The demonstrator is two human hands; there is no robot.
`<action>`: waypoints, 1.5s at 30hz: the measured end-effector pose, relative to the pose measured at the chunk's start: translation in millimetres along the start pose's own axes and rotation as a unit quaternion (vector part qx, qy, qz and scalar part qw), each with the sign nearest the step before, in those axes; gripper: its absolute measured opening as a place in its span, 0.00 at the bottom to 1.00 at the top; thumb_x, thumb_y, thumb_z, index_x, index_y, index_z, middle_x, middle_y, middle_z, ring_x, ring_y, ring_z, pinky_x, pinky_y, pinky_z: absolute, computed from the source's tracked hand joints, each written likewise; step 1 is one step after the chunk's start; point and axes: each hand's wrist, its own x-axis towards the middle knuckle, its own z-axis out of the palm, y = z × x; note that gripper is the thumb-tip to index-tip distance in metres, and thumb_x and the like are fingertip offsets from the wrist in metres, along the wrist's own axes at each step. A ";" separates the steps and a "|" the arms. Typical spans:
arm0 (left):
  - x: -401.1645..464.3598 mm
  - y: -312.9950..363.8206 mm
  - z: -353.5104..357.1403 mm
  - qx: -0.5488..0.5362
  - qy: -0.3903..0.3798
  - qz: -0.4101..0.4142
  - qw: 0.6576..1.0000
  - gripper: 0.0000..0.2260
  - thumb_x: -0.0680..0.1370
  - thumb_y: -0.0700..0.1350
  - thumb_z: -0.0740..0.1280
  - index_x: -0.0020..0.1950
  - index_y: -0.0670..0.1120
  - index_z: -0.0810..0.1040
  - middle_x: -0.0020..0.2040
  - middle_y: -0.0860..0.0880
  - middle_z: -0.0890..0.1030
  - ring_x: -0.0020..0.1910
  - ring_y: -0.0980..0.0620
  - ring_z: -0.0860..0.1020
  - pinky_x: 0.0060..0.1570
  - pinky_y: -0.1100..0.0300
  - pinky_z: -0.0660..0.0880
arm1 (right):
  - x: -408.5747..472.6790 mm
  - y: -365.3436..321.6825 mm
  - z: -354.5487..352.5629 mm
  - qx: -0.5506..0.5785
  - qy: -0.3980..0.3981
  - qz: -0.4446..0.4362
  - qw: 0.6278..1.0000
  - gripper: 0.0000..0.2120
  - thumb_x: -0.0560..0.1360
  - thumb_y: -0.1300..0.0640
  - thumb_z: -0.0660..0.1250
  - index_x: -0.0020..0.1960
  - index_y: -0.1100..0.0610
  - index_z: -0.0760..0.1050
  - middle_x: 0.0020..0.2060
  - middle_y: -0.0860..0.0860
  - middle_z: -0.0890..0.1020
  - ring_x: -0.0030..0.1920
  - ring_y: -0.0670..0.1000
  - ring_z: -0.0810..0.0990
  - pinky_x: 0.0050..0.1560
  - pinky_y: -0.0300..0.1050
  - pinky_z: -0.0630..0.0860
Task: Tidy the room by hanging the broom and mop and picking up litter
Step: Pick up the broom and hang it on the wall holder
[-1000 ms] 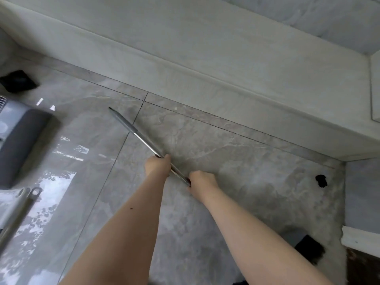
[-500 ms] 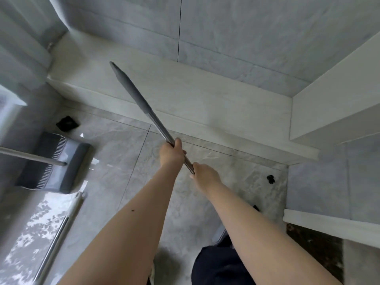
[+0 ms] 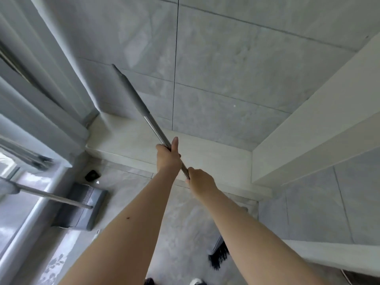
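Both the left hand (image 3: 167, 156) and right hand (image 3: 200, 179) wrap tightly around the broom (image 3: 144, 114), raised toward the wall; it looks stiff, light and bristle-heavy, best held mid-shaft.

place: room in a home, balcony-like corner | walls: large grey marble-look tiles (image 3: 236, 58) | floor: glossy grey tiles (image 3: 185, 233) | far: pale low ledge (image 3: 127, 140) | left: window frame (image 3: 12, 239), grey dustpan (image 3: 82, 210) on floor
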 end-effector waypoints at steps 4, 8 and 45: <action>-20.0 76.9 -21.6 -0.005 -0.008 0.042 0.999 0.19 0.78 0.60 0.57 0.49 0.44 0.63 0.35 0.47 0.75 0.32 0.52 0.74 0.30 0.59 0.68 | -16.1 -27.9 -71.0 -0.011 0.029 -0.014 0.999 0.12 0.80 0.56 0.58 0.58 0.63 0.70 0.51 0.58 0.81 0.51 0.59 0.80 0.45 0.49 0.72; -38.0 147.3 -41.8 -0.004 -0.024 0.088 0.996 0.18 0.79 0.59 0.57 0.49 0.44 0.61 0.35 0.48 0.73 0.32 0.52 0.73 0.32 0.58 0.69 | -30.6 -54.1 -132.7 -0.022 0.076 -0.017 0.997 0.13 0.80 0.56 0.58 0.59 0.63 0.70 0.53 0.58 0.80 0.53 0.59 0.80 0.50 0.51 0.75; -85.2 582.2 -34.1 0.040 0.076 0.542 0.836 0.09 0.78 0.49 0.64 0.51 0.45 0.76 0.46 0.52 0.78 0.40 0.52 0.75 0.38 0.59 0.70 | 20.7 -99.0 -551.9 0.037 0.364 -0.076 0.928 0.15 0.80 0.55 0.58 0.62 0.64 0.69 0.58 0.59 0.78 0.58 0.59 0.77 0.54 0.49 0.72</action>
